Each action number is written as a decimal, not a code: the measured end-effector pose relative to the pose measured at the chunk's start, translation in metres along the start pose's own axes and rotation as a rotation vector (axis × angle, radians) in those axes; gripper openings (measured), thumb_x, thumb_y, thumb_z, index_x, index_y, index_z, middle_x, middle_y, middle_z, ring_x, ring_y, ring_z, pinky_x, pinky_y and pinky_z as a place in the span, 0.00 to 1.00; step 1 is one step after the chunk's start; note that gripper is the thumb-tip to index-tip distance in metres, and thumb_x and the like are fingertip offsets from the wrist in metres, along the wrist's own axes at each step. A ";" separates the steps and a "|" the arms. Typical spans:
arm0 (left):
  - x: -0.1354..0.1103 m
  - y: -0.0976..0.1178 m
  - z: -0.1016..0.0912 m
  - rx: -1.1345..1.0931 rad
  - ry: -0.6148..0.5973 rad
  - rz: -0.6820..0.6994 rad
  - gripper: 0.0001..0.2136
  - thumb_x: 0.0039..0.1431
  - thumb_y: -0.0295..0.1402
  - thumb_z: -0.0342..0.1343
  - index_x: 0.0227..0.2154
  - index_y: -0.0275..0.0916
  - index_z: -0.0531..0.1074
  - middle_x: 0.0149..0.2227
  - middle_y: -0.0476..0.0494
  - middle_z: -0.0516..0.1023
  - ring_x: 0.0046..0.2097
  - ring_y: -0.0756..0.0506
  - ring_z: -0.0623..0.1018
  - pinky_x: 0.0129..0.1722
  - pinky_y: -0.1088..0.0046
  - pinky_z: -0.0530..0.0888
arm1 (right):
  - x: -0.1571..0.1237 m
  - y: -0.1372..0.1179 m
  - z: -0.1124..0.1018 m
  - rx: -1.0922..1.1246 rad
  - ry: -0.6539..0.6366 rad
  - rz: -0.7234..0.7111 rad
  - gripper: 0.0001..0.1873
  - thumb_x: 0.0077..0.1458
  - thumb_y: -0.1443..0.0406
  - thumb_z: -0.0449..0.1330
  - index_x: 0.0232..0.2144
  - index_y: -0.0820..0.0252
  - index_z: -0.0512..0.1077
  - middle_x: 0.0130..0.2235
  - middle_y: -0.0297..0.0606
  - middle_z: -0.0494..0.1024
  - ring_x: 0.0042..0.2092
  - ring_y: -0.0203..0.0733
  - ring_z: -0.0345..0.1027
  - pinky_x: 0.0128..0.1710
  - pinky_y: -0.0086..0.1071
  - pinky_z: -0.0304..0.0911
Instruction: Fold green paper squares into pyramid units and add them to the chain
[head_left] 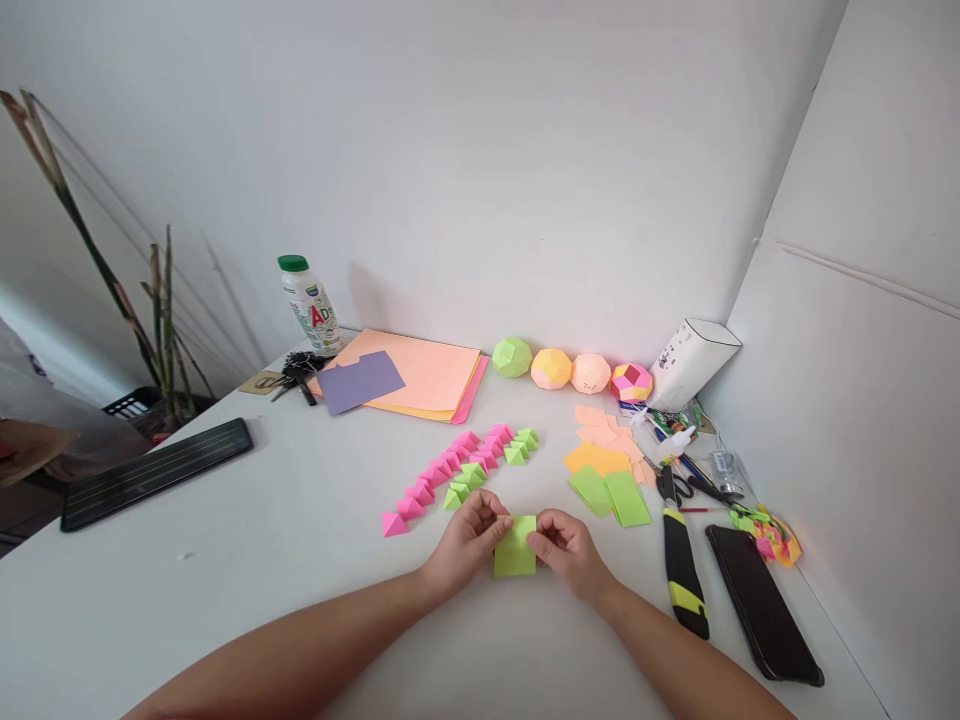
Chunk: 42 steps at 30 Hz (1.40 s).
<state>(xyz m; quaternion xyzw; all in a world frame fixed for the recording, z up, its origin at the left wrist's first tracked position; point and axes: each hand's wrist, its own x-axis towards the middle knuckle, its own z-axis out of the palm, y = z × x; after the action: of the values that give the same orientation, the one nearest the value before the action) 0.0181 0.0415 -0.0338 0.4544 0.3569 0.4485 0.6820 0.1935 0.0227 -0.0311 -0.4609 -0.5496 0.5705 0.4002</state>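
Note:
A small green paper square (515, 552) is held up between my two hands just over the white table. My left hand (474, 535) pinches its upper left edge between thumb and fingers. On the opposite edge, my right hand (564, 548) grips it with the thumb on the front face. Beyond my hands stand rows of folded pink paper pieces (427, 480) and folded green paper pieces (466, 482). To the right of my right hand lie loose green paper slips (627, 498), with orange slips (598, 457) and peach slips (604, 430) behind them.
Paper balls (551, 369) line the wall beside a white box (691, 365). A utility knife (684, 570), scissors (679, 486) and a phone (765, 605) lie at right. At left are paper sheets (427, 365), a bottle (311, 310) and a long dark bar (157, 473).

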 end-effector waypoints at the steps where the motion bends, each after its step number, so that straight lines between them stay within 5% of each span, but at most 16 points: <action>1: 0.000 0.000 0.000 0.008 0.012 -0.005 0.16 0.48 0.44 0.61 0.27 0.39 0.61 0.24 0.54 0.65 0.26 0.53 0.66 0.25 0.78 0.63 | 0.000 0.000 0.000 0.006 -0.002 -0.002 0.17 0.50 0.54 0.61 0.22 0.59 0.62 0.21 0.27 0.59 0.23 0.32 0.52 0.22 0.27 0.52; 13: 0.001 -0.003 -0.003 0.060 -0.076 -0.040 0.15 0.49 0.45 0.59 0.27 0.36 0.69 0.27 0.49 0.69 0.29 0.50 0.68 0.29 0.75 0.65 | 0.000 -0.010 0.001 -0.092 -0.104 -0.090 0.11 0.51 0.59 0.60 0.23 0.60 0.74 0.31 0.36 0.68 0.28 0.36 0.59 0.25 0.29 0.54; 22: -0.002 -0.001 -0.001 0.072 -0.132 -0.026 0.14 0.53 0.44 0.57 0.34 0.38 0.67 0.29 0.49 0.70 0.30 0.50 0.69 0.29 0.75 0.66 | 0.000 -0.004 -0.001 -0.083 -0.014 -0.126 0.18 0.52 0.60 0.59 0.15 0.62 0.67 0.24 0.33 0.62 0.26 0.35 0.57 0.23 0.28 0.53; 30: 0.000 -0.009 -0.007 0.286 -0.162 0.158 0.16 0.54 0.40 0.57 0.43 0.39 0.71 0.32 0.47 0.64 0.33 0.49 0.67 0.30 0.72 0.67 | 0.000 -0.002 -0.002 -0.102 -0.009 -0.137 0.16 0.53 0.60 0.59 0.17 0.61 0.69 0.25 0.34 0.64 0.27 0.36 0.59 0.25 0.29 0.56; 35: 0.000 -0.008 -0.007 0.270 -0.174 0.156 0.16 0.53 0.41 0.57 0.43 0.39 0.72 0.31 0.48 0.63 0.31 0.49 0.67 0.29 0.72 0.67 | 0.001 0.001 -0.003 -0.124 0.012 -0.156 0.18 0.53 0.60 0.59 0.16 0.62 0.69 0.24 0.33 0.65 0.26 0.35 0.60 0.25 0.28 0.56; 42: -0.003 0.000 -0.003 0.519 -0.150 0.142 0.16 0.57 0.39 0.52 0.42 0.35 0.74 0.28 0.48 0.65 0.30 0.49 0.67 0.31 0.72 0.67 | 0.000 -0.002 -0.002 -0.154 0.047 -0.178 0.19 0.54 0.61 0.59 0.14 0.62 0.68 0.22 0.33 0.65 0.25 0.35 0.60 0.24 0.28 0.55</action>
<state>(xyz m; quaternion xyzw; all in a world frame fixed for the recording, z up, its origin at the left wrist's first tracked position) 0.0150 0.0398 -0.0348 0.6697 0.3757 0.3536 0.5341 0.1957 0.0232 -0.0286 -0.4530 -0.6210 0.4776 0.4254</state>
